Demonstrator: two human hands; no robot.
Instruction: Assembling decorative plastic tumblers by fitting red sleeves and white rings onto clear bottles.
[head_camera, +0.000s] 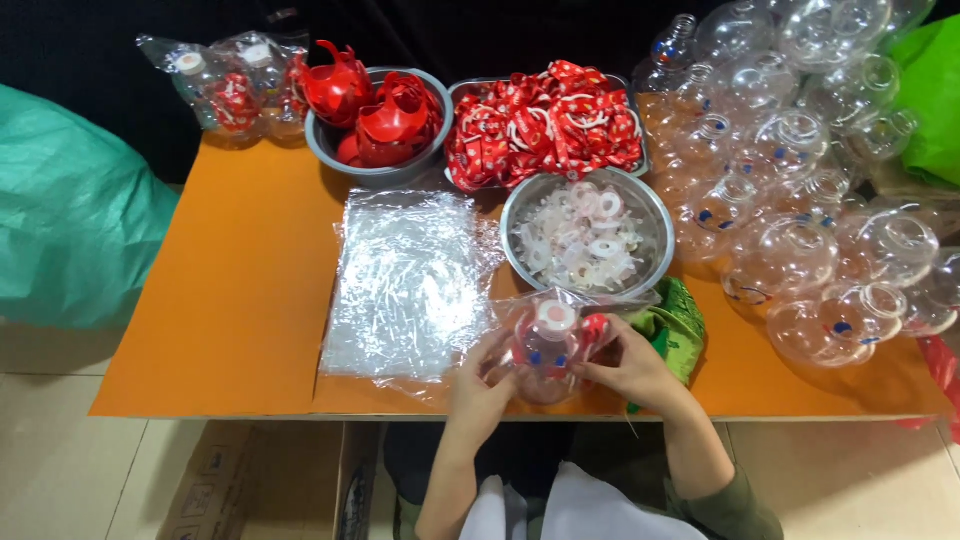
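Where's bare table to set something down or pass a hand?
Widest bare patch: the orange table left of the clear bag stack, below the bagged bottles. A thin strip runs along the front right edge below the empty bottles. Crowded: back row of bowls and the tray, whole right side, and the front centre where left hand and right hand hold a bagged bottle.

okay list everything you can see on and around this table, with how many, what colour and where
table: one, orange, centre
clear bottles: many, right side
bagged bottles: a few, back left
red plastic pieces: several, grey bowl, back
red-white straps: many, metal tray, back
white rings: many, steel bowl, middle
clear bags: stack, centre
teal bag: one, left
green bag: one, far right
bottle in bag: one, clear, front edge
left hand, right hand: both holding it
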